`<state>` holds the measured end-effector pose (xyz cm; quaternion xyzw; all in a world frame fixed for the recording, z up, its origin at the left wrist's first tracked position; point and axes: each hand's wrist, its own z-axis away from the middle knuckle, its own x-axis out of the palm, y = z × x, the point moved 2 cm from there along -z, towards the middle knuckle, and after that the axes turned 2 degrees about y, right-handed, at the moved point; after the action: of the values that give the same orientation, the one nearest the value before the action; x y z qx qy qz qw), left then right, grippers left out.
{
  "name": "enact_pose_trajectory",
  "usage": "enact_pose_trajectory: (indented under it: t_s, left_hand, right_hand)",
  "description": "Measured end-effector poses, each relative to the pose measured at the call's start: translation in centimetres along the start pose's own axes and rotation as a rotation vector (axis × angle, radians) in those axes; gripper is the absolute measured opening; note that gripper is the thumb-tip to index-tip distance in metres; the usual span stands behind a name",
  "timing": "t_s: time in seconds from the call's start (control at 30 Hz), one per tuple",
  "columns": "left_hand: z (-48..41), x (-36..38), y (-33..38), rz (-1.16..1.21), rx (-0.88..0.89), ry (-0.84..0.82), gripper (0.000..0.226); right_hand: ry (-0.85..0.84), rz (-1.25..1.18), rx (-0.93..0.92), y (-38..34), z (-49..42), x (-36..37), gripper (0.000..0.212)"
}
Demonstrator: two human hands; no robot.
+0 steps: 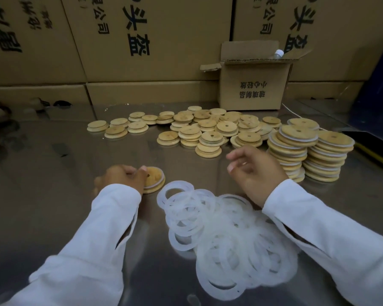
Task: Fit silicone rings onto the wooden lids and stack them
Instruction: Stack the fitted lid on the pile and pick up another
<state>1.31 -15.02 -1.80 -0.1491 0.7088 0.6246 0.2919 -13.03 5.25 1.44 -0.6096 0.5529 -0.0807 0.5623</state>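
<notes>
- Our left hand (122, 177) curls its fingers round a wooden lid (155, 178) lying on the tabletop (53, 206); a white ring shows round the lid's edge.
- Our right hand (255, 171) hovers with loosely curled fingers, holding nothing that we can see.
- The silicone rings (226, 235) lie heaped between our hands and nearer to us.
- Beyond both hands lie loose lids (208, 129); the ringed stacks (325, 160) stand just beyond the right hand.
</notes>
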Motion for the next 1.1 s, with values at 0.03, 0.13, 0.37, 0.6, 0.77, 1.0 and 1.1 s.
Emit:
enact_pose_trajectory:
  t_s: [0.03,0.13,0.37,0.6,0.77,1.0,1.1]
  left_hand:
    - [0.0,0.0,0.2,-0.002,-0.001,-0.005,0.027]
    - [0.4,0.1,0.9,0.084,0.041,-0.019,0.039]
    - [1.5,0.0,1.9,0.344,0.097,0.023,0.029]
    - [1.6,-0.1,2.3,0.432,0.098,0.059,0.024]
    - [1.9,-0.2,2.4,0.393,0.206,-0.04,0.011]
    - [2.1,0.0,2.4,0.353,0.19,-0.118,0.016]
    - [2.4,-0.1,2.5,0.362,0.213,-0.098,0.021]
  right_hand:
    - [-0.002,0.105,-0.089,-0.6,-0.7,0.0,0.016]
    - [-0.044,0.572,-0.274,-1.8,-3.2,0.3,0.021]
    - [-0.225,1.058,0.037,-0.8,-7.2,2.9,0.045]
    - [-0.19,1.01,0.304,1.1,-8.3,3.4,0.058]
    - [-0.184,1.04,0.4,1.4,-8.9,3.2,0.058]
    - [-0.211,1.019,0.354,-0.2,-8.8,3.5,0.057]
    - [-0.172,0.887,0.2,-2.0,-7.4,3.3,0.054]
